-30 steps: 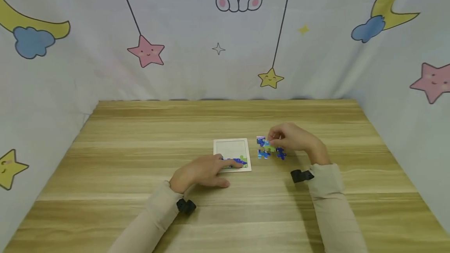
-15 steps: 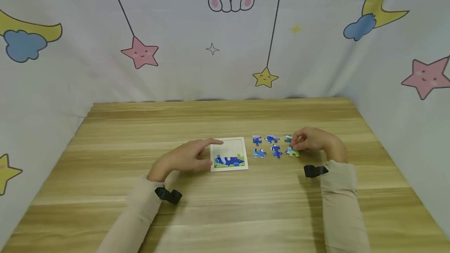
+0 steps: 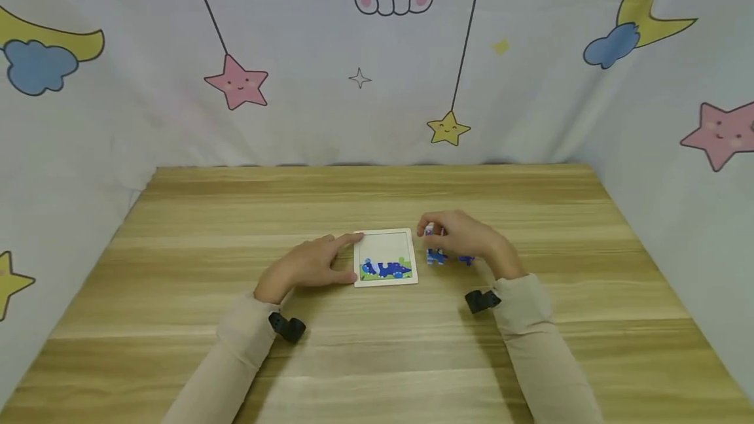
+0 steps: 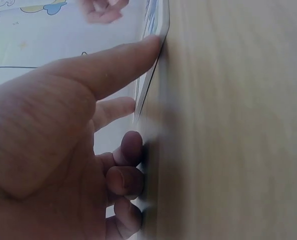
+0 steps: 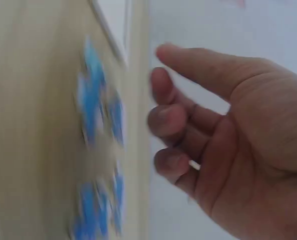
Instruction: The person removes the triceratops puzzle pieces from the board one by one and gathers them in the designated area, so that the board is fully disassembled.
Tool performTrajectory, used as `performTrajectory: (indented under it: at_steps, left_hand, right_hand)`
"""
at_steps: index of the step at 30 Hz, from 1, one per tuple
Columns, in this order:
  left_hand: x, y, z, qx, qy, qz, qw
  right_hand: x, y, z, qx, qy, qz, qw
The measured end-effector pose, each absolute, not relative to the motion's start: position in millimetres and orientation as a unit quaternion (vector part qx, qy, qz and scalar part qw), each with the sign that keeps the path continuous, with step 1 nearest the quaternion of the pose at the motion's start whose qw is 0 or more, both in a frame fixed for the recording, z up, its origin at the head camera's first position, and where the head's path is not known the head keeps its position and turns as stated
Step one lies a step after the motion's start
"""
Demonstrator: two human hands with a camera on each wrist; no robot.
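A shallow white puzzle tray (image 3: 385,284) lies mid-table, its bottom part filled with joined jigsaw pieces (image 3: 385,269) picturing a blue animal on green. My left hand (image 3: 306,264) rests at the tray's left side. Its thumb and index finger are extended and touch the tray edge, as the left wrist view (image 4: 161,30) also shows. My right hand (image 3: 462,234) hovers over loose blue jigsaw pieces (image 3: 436,258) right of the tray and hides some of them. In the right wrist view the right hand (image 5: 238,120) has loosely bent fingers, nothing between them, apart from the blurred pieces (image 5: 91,100).
The wooden table (image 3: 377,358) stretches around the tray on all sides. A white cloth (image 3: 306,136) printed with stars, moons and an animal hangs behind the table and at both sides. Each sleeved wrist wears a black camera (image 3: 287,328).
My left hand has drawn back from pressing the joined pieces to the tray's left edge. The right hand moved right, spreading the loose pieces apart, then came back left above them.
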State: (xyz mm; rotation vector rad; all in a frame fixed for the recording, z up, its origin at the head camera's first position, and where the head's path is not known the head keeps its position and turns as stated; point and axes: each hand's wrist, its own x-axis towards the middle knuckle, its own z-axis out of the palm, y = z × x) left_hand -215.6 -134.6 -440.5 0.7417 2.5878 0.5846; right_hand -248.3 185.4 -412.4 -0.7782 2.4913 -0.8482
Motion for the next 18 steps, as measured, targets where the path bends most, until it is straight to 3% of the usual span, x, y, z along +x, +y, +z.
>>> performTrajectory:
  at_steps: [8, 18]
  left_hand:
    - [-219.0, -135.1, -438.6, 0.261, 0.922, 0.206, 0.196]
    - [-218.6, -135.0, -438.4, 0.260, 0.922, 0.205, 0.203]
  right_hand:
    - [-228.5, 111.1, -430.1, -0.345, 0.874, -0.282, 0.194]
    - [-218.7, 99.8, -437.3, -0.375, 0.868, -0.267, 0.185]
